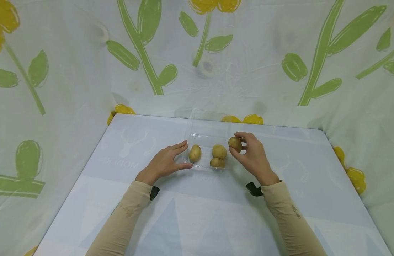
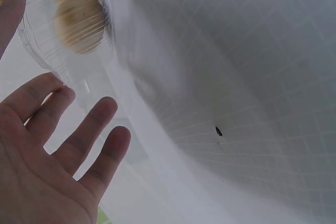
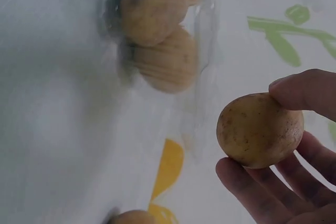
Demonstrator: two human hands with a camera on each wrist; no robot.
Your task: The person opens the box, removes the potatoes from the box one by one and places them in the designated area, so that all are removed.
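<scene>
A clear plastic clamshell box stands on the table with its lid raised at the back. Inside, one potato lies at the left and two, a rounder potato and one in front of it, lie together at the right. My left hand is at the box's left side, fingers extended and spread, fingertips right at the rim. Just off the box's right side, my right hand pinches a round potato between thumb and fingers.
Another potato shows at the bottom edge of the right wrist view, mostly cut off. Behind the table hangs a white curtain printed with green leaves and yellow flowers, and it also runs along both sides.
</scene>
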